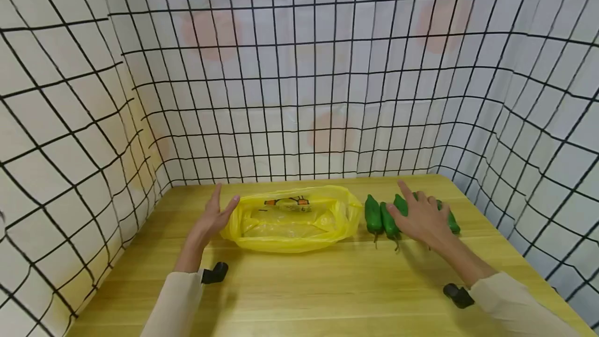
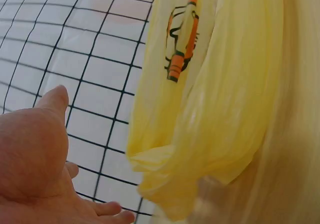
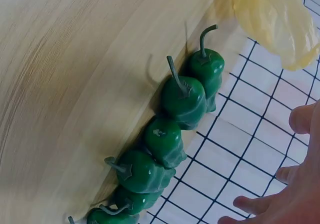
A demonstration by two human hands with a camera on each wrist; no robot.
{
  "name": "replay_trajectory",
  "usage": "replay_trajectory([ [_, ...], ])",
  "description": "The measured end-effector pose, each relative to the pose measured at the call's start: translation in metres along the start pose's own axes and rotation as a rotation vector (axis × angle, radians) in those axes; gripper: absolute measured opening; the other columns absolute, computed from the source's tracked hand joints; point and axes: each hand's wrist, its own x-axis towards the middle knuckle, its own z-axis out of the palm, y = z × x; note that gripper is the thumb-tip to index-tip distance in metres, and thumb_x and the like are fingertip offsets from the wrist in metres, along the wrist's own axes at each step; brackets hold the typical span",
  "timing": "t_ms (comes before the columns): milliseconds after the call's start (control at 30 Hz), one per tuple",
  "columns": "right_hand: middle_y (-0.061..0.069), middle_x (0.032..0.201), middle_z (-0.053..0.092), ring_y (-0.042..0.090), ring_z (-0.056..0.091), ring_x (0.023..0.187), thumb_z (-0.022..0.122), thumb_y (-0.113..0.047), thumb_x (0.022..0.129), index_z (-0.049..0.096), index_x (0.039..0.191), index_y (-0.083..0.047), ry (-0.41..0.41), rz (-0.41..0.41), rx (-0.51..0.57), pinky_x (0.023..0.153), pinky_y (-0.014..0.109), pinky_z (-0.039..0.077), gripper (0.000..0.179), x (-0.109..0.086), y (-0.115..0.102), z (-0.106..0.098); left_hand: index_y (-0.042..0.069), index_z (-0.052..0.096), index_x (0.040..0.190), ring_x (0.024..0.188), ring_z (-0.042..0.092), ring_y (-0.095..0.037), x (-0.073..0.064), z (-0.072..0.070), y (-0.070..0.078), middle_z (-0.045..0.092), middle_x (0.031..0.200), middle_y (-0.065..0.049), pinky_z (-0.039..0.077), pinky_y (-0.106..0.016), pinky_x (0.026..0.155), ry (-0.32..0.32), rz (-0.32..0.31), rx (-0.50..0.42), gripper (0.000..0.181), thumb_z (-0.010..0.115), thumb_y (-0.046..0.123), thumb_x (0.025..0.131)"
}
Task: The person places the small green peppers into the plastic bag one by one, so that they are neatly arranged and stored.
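A yellow plastic bag (image 1: 290, 244) lies on the table with its mouth spread wide, a printed orange and black mark on its inner side. Just left of the bag is my left hand (image 1: 213, 218), thumb and fingers extended and holding nothing; the left wrist view shows a gap between it and the bag (image 2: 225, 99). My right hand (image 1: 423, 218) hovers above a row of green peppers (image 1: 373, 215), its fingers spread. In the right wrist view, several peppers (image 3: 183, 100) lie side by side with stems toward me, and the hand (image 3: 290, 184) is apart from them.
The wooden table (image 1: 299, 295) ends at a black-and-white grid cloth (image 1: 304, 92) that rises at the back and both sides. A black wrist camera (image 1: 215, 273) sits at my left cuff, another black camera (image 1: 458, 296) at my right.
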Motion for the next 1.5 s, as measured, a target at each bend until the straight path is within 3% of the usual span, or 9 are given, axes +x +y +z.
replay_trajectory([
  [100,0.039,0.143,0.044,0.062,0.044,0.123,0.038,-0.061,0.103,0.014,0.164,-0.018,0.010,-0.008,0.017,0.090,0.075,0.029,0.079,0.002,-0.002,0.001,0.029,-0.021,0.161,0.154,-0.004,-0.049,0.000,0.005,-0.008,-0.014,0.168,-0.020,0.007,-0.069,0.120,-0.017,-0.002,-0.103,0.089,0.038,0.063,0.103],
  [233,0.037,0.139,0.050,0.058,0.056,0.111,0.044,-0.055,0.104,0.019,0.163,-0.013,0.020,-0.016,0.066,0.087,0.073,0.036,0.077,0.006,-0.001,0.004,0.029,-0.019,0.161,0.154,0.003,-0.049,0.000,0.010,-0.017,-0.012,0.168,-0.022,0.011,-0.069,0.120,-0.037,0.002,-0.163,0.091,0.040,0.064,0.102],
  [367,0.037,0.129,0.057,0.041,0.062,0.071,0.051,-0.045,0.104,0.025,0.159,-0.006,-0.007,-0.012,0.204,0.068,0.056,0.048,0.072,0.010,-0.001,0.009,0.027,-0.017,0.162,0.153,0.006,-0.051,0.000,0.008,-0.022,-0.013,0.168,-0.023,0.012,-0.070,0.119,-0.048,-0.019,-0.205,0.092,0.042,0.065,0.101],
  [433,0.037,0.128,0.058,0.031,0.059,0.062,0.053,-0.041,0.104,0.029,0.157,-0.004,-0.013,-0.008,0.275,0.061,0.047,0.048,0.069,0.011,-0.002,0.010,0.026,-0.016,0.162,0.153,0.005,-0.051,-0.001,0.007,-0.024,-0.016,0.168,-0.020,0.010,-0.070,0.119,-0.051,-0.031,-0.221,0.092,0.043,0.063,0.102],
  [500,0.038,0.128,0.058,0.030,0.062,0.065,0.055,-0.039,0.104,0.031,0.156,-0.004,-0.015,0.006,0.321,0.060,0.044,0.049,0.067,0.013,-0.003,0.011,0.027,-0.016,0.162,0.152,0.004,-0.052,-0.001,0.006,-0.023,-0.016,0.168,-0.020,0.010,-0.071,0.119,-0.064,-0.037,-0.221,0.092,0.045,0.061,0.102],
  [667,0.036,0.132,0.057,0.043,0.067,0.094,0.057,-0.037,0.103,0.035,0.154,-0.003,-0.027,0.050,0.377,0.070,0.050,0.054,0.065,0.015,-0.005,0.017,0.024,-0.010,0.164,0.151,0.007,-0.053,0.002,0.009,-0.028,-0.012,0.169,-0.021,0.013,-0.071,0.118,-0.095,-0.048,-0.210,0.091,0.054,0.048,0.103],
  [900,0.035,0.132,0.058,0.044,0.066,0.101,0.059,-0.039,0.102,0.036,0.154,-0.003,-0.068,0.106,0.405,0.072,0.048,0.056,0.068,0.017,-0.003,0.025,0.022,0.004,0.165,0.150,0.013,-0.053,0.007,0.011,-0.028,-0.005,0.169,-0.022,0.015,-0.072,0.117,-0.113,-0.066,-0.190,0.077,0.052,0.032,0.106],
  [1300,0.032,0.124,0.063,0.041,0.067,0.097,0.068,-0.032,0.098,0.040,0.152,0.000,-0.038,0.118,0.438,0.074,0.049,0.056,0.069,0.012,0.004,0.035,0.013,0.019,0.164,0.153,0.008,-0.049,0.009,0.015,-0.032,0.003,0.169,-0.023,0.015,-0.068,0.119,-0.079,-0.094,-0.208,0.065,0.049,0.022,0.107],
  [1500,0.031,0.122,0.063,0.033,0.068,0.087,0.069,-0.033,0.097,0.040,0.152,0.000,-0.038,0.118,0.445,0.068,0.043,0.054,0.070,0.009,0.006,0.035,0.013,0.021,0.163,0.152,0.009,-0.051,0.009,0.014,-0.034,0.003,0.169,-0.024,0.016,-0.069,0.119,-0.084,-0.091,-0.182,0.064,0.049,0.022,0.107],
])
